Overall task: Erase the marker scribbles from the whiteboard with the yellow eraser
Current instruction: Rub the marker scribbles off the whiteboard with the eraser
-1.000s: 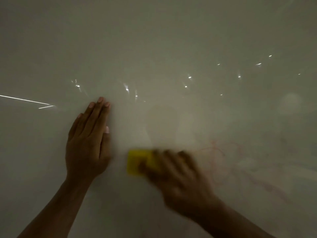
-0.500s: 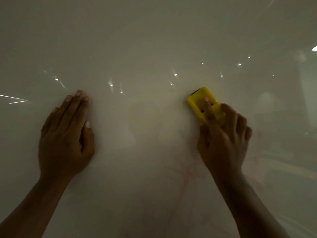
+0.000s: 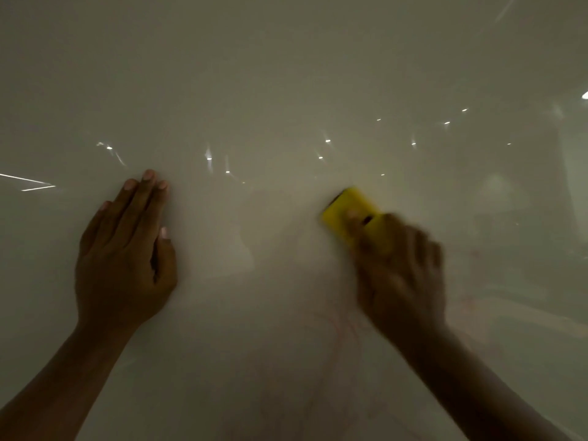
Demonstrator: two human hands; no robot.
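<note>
The eraser (image 3: 346, 211) is a bright yellow block, tilted, pressed on the whiteboard (image 3: 286, 74) right of centre. The right hand (image 3: 402, 275) grips its near end with curled fingers; that hand and the block's near part are smeared by blur, so the exact finger hold is unclear. The left hand (image 3: 125, 253) lies flat on the board, fingers straight and together. Faint red scribbles (image 3: 342, 332) show below the eraser, dim and hard to trace in the low light.
</note>
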